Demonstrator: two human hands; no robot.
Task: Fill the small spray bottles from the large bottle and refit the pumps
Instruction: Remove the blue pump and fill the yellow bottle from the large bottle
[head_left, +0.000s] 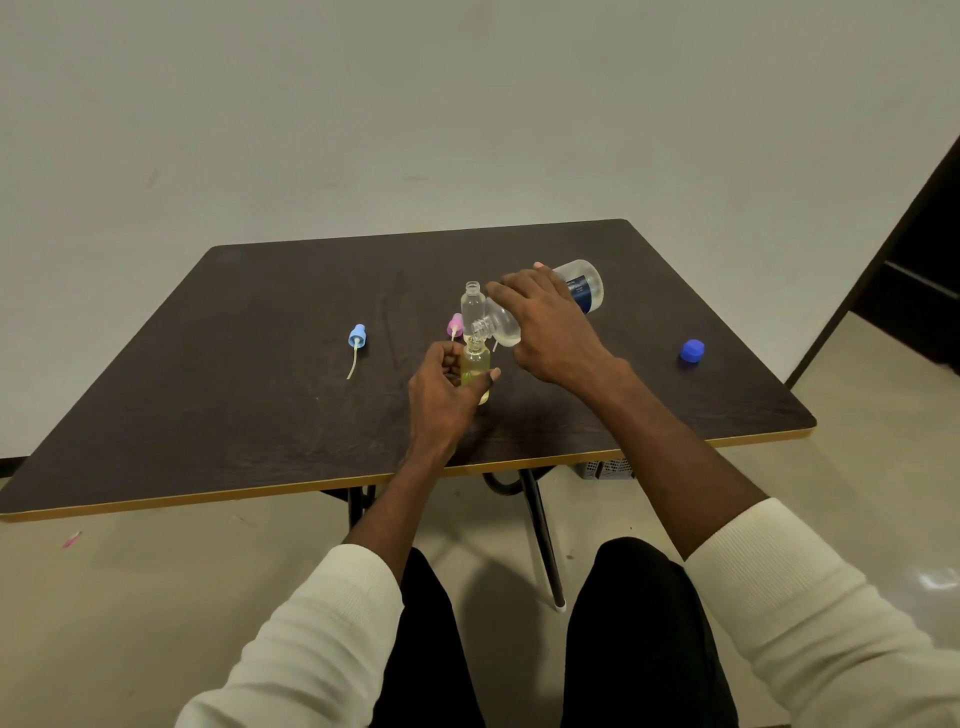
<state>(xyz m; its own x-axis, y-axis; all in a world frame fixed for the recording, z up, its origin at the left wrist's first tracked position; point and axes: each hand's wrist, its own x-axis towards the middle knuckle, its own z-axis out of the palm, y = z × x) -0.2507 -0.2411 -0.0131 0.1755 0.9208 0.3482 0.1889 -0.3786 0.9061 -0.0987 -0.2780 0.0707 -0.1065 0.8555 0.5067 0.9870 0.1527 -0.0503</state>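
Here, pouring over the dark worktop (260, 364).
The right hand (550, 325) wraps the tipped large bottle (584, 286), its mouth at the small bottle (475, 366) that the left hand (441, 395) pinches upright; an empty bottle (472, 304) stands behind, pumps (356, 336) and cap (692, 350) lie apart.

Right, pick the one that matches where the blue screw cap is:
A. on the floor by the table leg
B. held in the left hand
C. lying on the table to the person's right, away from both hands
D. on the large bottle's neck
C: the blue screw cap lies alone on the table, out to the right of the right hand, which tips the large bottle.
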